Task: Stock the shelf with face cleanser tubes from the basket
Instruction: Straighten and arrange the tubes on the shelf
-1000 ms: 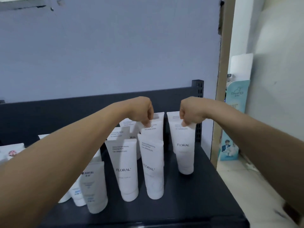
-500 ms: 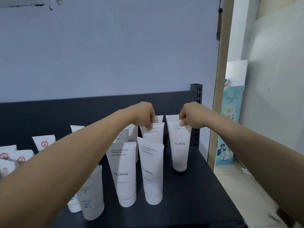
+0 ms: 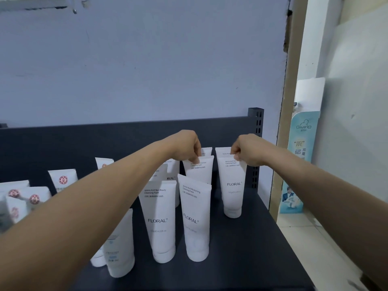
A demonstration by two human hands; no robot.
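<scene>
Several white FLORAL cleanser tubes stand cap-down on the dark shelf (image 3: 258, 255). My left hand (image 3: 185, 147) pinches the top crimp of a tube in the second row (image 3: 199, 171). My right hand (image 3: 247, 150) pinches the top crimp of the rightmost tube (image 3: 232, 190), which stands upright on the shelf. Two more FLORAL tubes (image 3: 159, 221) (image 3: 196, 223) stand in front of them. Further tube tops show behind the hands. The basket is out of view.
White tubes with red round logos (image 3: 63, 180) stand at the left. A pale tube with blue print (image 3: 119, 248) stands under my left forearm. The shelf's back panel (image 3: 126, 133) and upright post (image 3: 256, 122) rise behind. Right of the shelf are floor and a teal display card (image 3: 302, 143).
The view has tilted and shifted, so the shelf sits lower in frame. Both hands keep their pinch on the tube tops; the right tube has settled slightly further back.
</scene>
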